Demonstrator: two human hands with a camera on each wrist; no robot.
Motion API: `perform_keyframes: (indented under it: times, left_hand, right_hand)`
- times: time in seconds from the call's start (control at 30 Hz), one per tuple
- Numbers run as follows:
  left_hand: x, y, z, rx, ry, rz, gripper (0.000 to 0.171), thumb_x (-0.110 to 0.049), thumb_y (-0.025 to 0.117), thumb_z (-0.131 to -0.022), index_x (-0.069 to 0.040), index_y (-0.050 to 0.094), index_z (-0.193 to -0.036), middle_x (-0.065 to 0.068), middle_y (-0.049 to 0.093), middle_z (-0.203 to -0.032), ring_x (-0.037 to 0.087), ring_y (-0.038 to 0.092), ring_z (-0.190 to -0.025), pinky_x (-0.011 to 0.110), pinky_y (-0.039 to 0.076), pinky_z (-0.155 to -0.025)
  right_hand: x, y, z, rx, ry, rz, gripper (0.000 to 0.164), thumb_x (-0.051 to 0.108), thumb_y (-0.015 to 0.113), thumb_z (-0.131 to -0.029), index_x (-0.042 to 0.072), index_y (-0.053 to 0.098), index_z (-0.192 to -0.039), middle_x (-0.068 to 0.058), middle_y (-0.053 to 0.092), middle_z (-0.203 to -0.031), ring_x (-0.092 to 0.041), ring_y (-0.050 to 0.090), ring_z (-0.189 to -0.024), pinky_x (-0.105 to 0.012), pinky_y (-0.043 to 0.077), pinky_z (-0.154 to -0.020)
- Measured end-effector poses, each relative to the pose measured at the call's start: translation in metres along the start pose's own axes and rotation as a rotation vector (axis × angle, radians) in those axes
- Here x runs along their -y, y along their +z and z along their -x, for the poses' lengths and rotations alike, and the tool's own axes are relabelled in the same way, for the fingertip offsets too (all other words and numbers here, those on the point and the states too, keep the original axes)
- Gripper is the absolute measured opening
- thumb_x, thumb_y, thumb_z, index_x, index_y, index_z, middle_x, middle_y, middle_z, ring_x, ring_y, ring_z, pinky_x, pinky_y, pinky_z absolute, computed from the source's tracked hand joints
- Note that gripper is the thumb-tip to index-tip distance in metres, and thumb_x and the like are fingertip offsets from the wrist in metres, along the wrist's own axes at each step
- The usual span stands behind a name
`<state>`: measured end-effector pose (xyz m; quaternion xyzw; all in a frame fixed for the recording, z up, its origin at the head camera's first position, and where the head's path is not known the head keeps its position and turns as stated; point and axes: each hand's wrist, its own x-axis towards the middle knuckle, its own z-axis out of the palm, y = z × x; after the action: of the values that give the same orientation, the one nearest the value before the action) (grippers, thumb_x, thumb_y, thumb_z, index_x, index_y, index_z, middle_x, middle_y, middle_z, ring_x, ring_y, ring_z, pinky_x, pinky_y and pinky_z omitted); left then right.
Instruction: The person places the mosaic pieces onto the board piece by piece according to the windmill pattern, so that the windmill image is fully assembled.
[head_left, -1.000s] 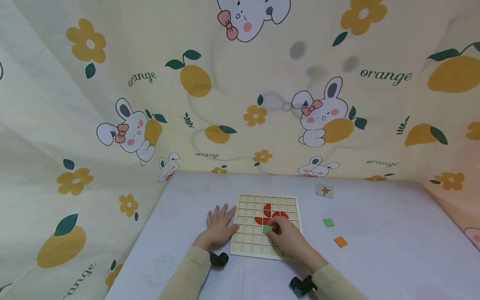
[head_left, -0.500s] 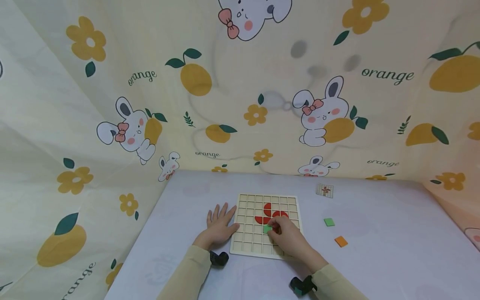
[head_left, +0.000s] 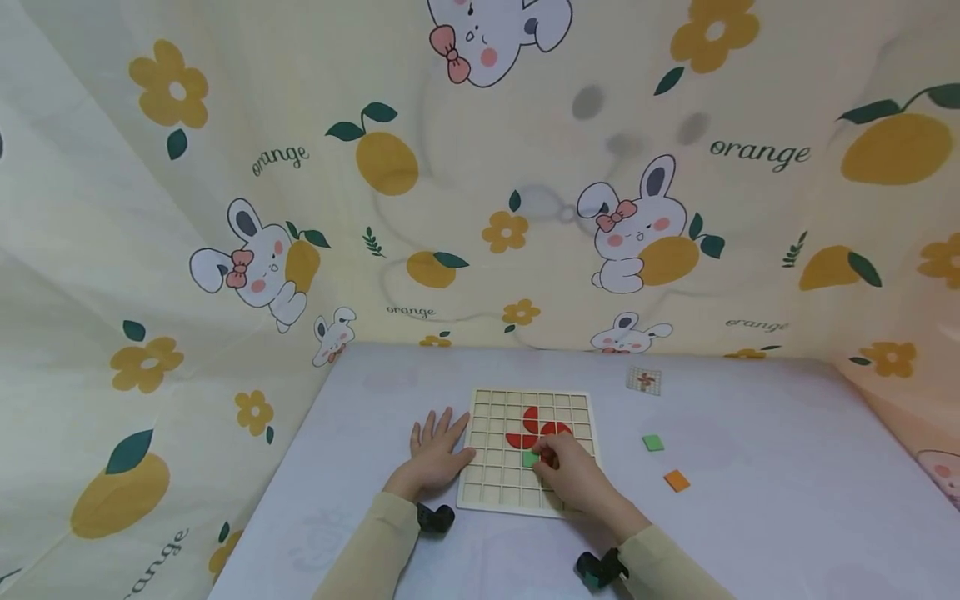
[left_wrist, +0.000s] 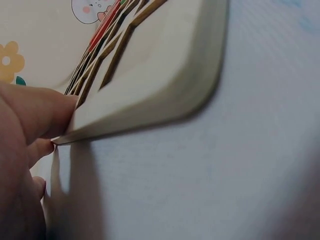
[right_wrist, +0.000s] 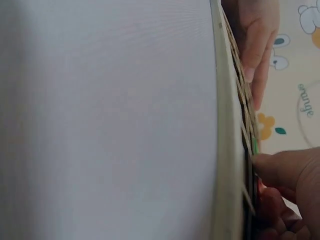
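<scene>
A square wooden grid board (head_left: 487, 492) lies on the table. Red rounded pieces (head_left: 521, 441) sit in its middle cells. Just below them is a green square tile (head_left: 529, 459), lined up with a cell. My right hand (head_left: 573, 475) pinches this tile at its right side with thumb and index finger; the other fingers are curled under. In the right wrist view only a thin green edge of the tile (right_wrist: 255, 145) shows by the thumb. My left hand (head_left: 435, 458) lies spread at the board's left edge, its thumb touching the rim.
To the right of the board lie a second green tile (head_left: 653, 443) and an orange tile (head_left: 677, 481). A small pattern card (head_left: 644, 381) with a red pinwheel lies farther back. A printed curtain (head_left: 450, 208) hangs behind the table.
The green tile in my right hand has gone from slightly tilted to flat and square with the grid. Both hands stay in place; the head view has shifted a little.
</scene>
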<state>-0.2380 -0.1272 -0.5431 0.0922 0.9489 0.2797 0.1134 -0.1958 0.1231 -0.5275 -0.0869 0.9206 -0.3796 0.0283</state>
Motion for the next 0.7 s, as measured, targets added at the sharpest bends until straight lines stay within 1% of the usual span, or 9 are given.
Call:
perform_keyframes:
  times: [0.1, 0.17, 0.27, 0.37, 0.47, 0.6, 0.7]
  left_hand:
    - [0.003, 0.002, 0.000, 0.001, -0.005, -0.002, 0.064, -0.043, 0.051, -0.097, -0.022, 0.029, -0.154, 0.010, 0.008, -0.162, 0.035, -0.011, -0.145, 0.056, -0.015, -0.110]
    - [0.005, 0.002, -0.001, 0.000, -0.006, -0.004, 0.064, -0.043, 0.050, -0.097, -0.022, 0.029, -0.154, 0.010, 0.008, -0.162, 0.035, -0.011, -0.145, 0.056, -0.015, -0.110]
    - [0.006, 0.002, -0.001, -0.005, -0.004, -0.005, 0.064, -0.043, 0.050, -0.098, -0.022, 0.028, -0.154, 0.010, 0.008, -0.162, 0.035, -0.011, -0.145, 0.056, -0.015, -0.110]
    - [0.006, 0.001, -0.001, -0.006, -0.002, -0.007, 0.064, -0.043, 0.050, -0.098, -0.022, 0.028, -0.154, 0.010, 0.008, -0.162, 0.035, -0.011, -0.145, 0.056, -0.015, -0.110]
    - [0.005, 0.001, -0.001, -0.008, -0.003, -0.012, 0.064, -0.043, 0.051, -0.097, -0.022, 0.029, -0.154, 0.010, 0.008, -0.162, 0.035, -0.011, -0.145, 0.056, -0.015, -0.110]
    - [0.004, 0.001, -0.002, -0.011, -0.005, -0.004, 0.064, -0.043, 0.052, -0.097, -0.022, 0.030, -0.153, 0.010, 0.009, -0.161, 0.035, -0.010, -0.146, 0.055, -0.015, -0.111]
    - [0.004, 0.002, -0.002, -0.013, -0.003, 0.000, 0.064, -0.043, 0.053, -0.097, -0.022, 0.031, -0.153, 0.010, 0.009, -0.161, 0.035, -0.010, -0.146, 0.055, -0.016, -0.110]
  right_hand:
    - [-0.001, -0.006, 0.003, 0.016, 0.021, -0.046, 0.026, 0.016, 0.072, -0.088, 0.013, 0.064, -0.113, 0.004, 0.054, -0.092, -0.014, 0.050, -0.081, -0.027, 0.047, -0.067]
    - [-0.003, -0.013, 0.005, 0.006, 0.044, -0.083, 0.029, 0.016, 0.070, -0.090, 0.013, 0.062, -0.117, 0.004, 0.055, -0.094, -0.014, 0.052, -0.082, -0.028, 0.048, -0.069]
    - [-0.011, -0.027, 0.007, -0.022, 0.085, -0.098, 0.031, 0.020, 0.068, -0.092, 0.014, 0.061, -0.121, 0.004, 0.057, -0.099, -0.015, 0.053, -0.084, -0.029, 0.049, -0.069]
    - [-0.022, -0.044, 0.010, -0.037, 0.123, -0.074, 0.034, 0.024, 0.067, -0.093, 0.013, 0.059, -0.124, 0.000, 0.057, -0.105, -0.017, 0.053, -0.086, -0.029, 0.049, -0.066]
    - [-0.036, -0.064, 0.015, -0.041, 0.150, -0.032, 0.037, 0.026, 0.068, -0.092, 0.012, 0.058, -0.126, -0.004, 0.057, -0.111, -0.019, 0.053, -0.088, -0.030, 0.048, -0.066]
    - [-0.056, -0.089, 0.023, -0.057, 0.159, 0.030, 0.041, 0.028, 0.068, -0.092, 0.009, 0.057, -0.127, -0.009, 0.058, -0.114, -0.020, 0.055, -0.088, -0.030, 0.048, -0.065]
    - [-0.070, -0.104, 0.030, -0.064, 0.161, 0.060, 0.044, 0.030, 0.068, -0.091, 0.008, 0.058, -0.127, -0.010, 0.058, -0.114, -0.020, 0.055, -0.086, -0.030, 0.047, -0.062]
